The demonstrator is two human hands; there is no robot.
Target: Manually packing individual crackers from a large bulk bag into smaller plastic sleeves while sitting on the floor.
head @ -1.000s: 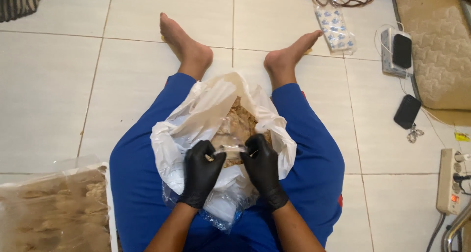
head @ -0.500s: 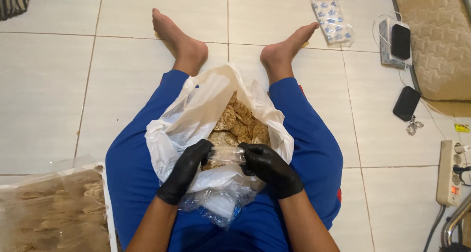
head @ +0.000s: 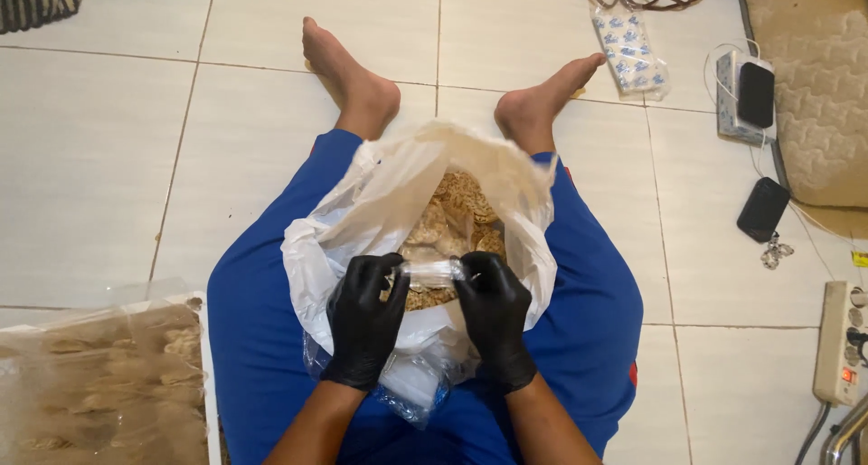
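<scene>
My black-gloved left hand (head: 364,318) and right hand (head: 495,316), lifted from the white crumb-filled plastic sack (head: 389,203), now pinch a small clear plastic bag (head: 432,271) between them.

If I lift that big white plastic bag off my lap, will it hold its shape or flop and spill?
The bag would likely flop: its thin film is crumpled and sagging over the lap. It looks fairly light, since the crackers inside appear dry and airy. Its mouth gapes wide, so tipping it could spill them; they probably break easily.
</scene>
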